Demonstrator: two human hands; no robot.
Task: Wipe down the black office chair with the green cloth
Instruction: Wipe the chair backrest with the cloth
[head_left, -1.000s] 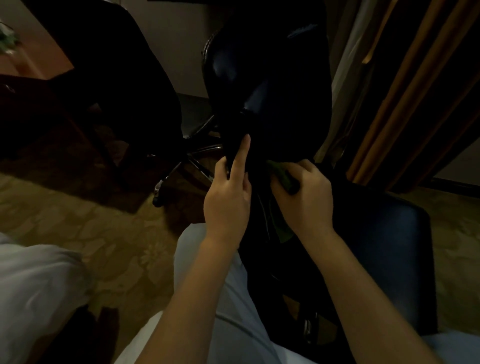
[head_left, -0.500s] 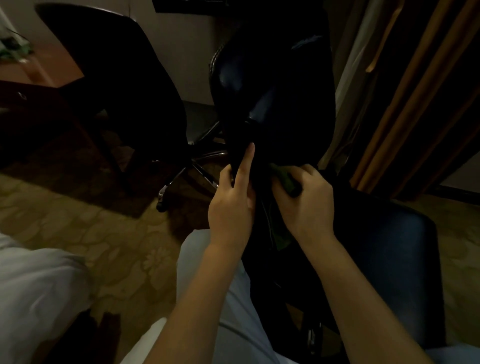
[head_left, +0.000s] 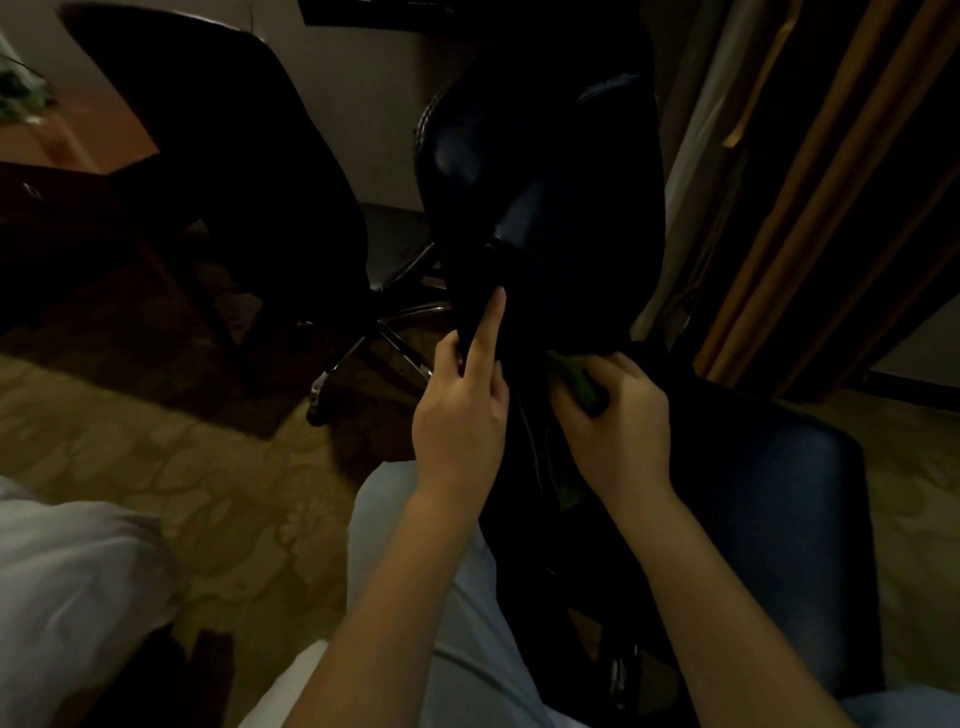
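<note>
Down at the crease between backrest (head_left: 550, 208) and seat (head_left: 779, 493), the green cloth (head_left: 574, 376) is bunched, dark and crumpled, clenched in the curled fingers of the right hand (head_left: 618, 431). The black office chair (head_left: 597, 312) is touched by the left hand (head_left: 460, 415), index finger (head_left: 491, 325) laid straight up the backrest's edge; whether its other fingers grasp anything cannot be told. Glossy upholstery rises directly above the cloth, so an upward stroke is expected.

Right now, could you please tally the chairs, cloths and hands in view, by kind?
Black chairs: 2, the near chair and the far chair
Green cloth: 1
Hands: 2, the left hand and the right hand
Total: 5
</note>
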